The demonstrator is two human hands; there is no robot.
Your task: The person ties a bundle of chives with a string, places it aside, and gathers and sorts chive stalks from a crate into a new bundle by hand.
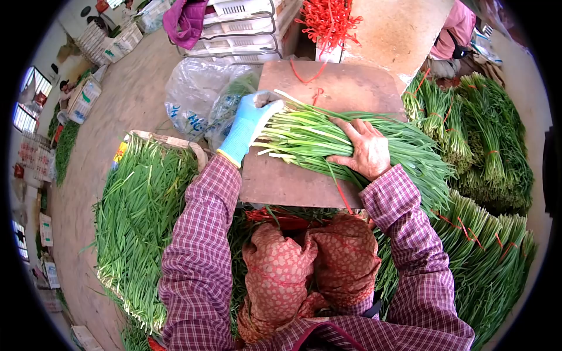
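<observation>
One bunch (313, 133) lies crosswise on the counter (272, 184), pale stem ends left, leaf tips right and slightly nearer the person. Two hands touch it: the bare right hand (367, 149) holds it, fingers spread across; the gloved left hand (253, 120) cups the stem ends, its grip unclear. Blue letters resembling "HC" mark a bag (190, 88).
</observation>
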